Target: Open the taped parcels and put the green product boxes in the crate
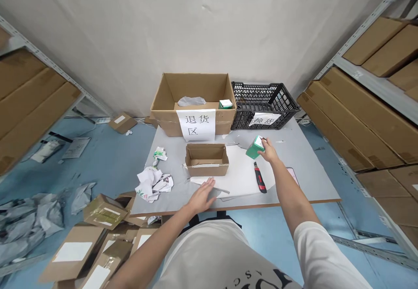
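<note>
Nearest the camera, the left hand (203,196) lies flat and open, palm down, on the near edge of a white sheet (240,173) spread over the grey table (307,171). Farther out, the right hand (269,151) is closed around a small green box (255,147), holding it tilted just above the sheet's far right corner.

A red utility knife (260,183) lies on the sheet just beside the right forearm, untouched. Between the two hands sits a small open carton (207,159), flaps up and, as far as can be seen, nothing inside.

Behind it stands a large open cardboard box (196,95) with a white label bearing Chinese characters on its front; inside are a grey bag and another small green-and-white box (225,103). Beside it to the right is a black plastic crate (263,104), also labelled.

Crumpled printed paper (153,183) lies on the table's left part. Flattened and sealed cartons (102,213) are heaped on the blue floor to the left.

Judging by this, the small carton is already opened and emptied, and the green box is out in hand but not yet set in either container.
</note>
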Demonstrator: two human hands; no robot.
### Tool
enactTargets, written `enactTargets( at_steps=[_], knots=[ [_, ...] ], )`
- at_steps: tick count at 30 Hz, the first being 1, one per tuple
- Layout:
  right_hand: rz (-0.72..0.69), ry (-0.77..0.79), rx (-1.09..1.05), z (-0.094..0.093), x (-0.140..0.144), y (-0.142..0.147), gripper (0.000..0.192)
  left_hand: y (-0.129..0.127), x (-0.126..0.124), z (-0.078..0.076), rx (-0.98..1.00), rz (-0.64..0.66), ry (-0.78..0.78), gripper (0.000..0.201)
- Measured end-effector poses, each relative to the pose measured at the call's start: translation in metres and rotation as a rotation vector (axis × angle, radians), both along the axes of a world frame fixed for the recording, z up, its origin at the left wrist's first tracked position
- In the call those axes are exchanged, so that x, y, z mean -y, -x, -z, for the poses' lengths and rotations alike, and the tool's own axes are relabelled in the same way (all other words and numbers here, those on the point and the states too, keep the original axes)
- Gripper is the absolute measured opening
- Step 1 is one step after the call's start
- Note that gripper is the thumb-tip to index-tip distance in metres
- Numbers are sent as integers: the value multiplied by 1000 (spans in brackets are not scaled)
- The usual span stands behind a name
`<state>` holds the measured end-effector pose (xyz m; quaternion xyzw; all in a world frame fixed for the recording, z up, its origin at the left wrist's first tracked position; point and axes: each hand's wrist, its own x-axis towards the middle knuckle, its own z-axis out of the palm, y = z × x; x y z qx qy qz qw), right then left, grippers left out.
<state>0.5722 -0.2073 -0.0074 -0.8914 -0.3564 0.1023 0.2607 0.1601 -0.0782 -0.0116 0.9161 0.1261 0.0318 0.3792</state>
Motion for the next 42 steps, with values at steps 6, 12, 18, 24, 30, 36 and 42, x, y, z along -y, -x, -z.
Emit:
enactTargets(
  at_steps=[6,12,18,24,30,36,42],
  knots=[
    [2,-64,-6,0,4,0,66,-94,-2,-43,50,210,-371,74],
    [18,-73,-43,-4,5,3,67,-141,-17,-44,-16,161,-488,81],
    [56,-131,-41,1,2,6,65,-139,-25,-40,-6,58,-469,86],
    [56,-169,-46,3,-5,1,62,-131,-32,-33,16,-27,-416,92],
    [46,-167,-18,-3,-8,-5,60,-130,-32,-28,25,-20,-386,94],
    [-19,-185,3,-32,-19,-25,62,-129,-30,-29,-9,-14,-394,95],
    [-272,-228,93,-90,-37,-50,61,-128,-26,-28,-41,-18,-413,98]
  ],
)
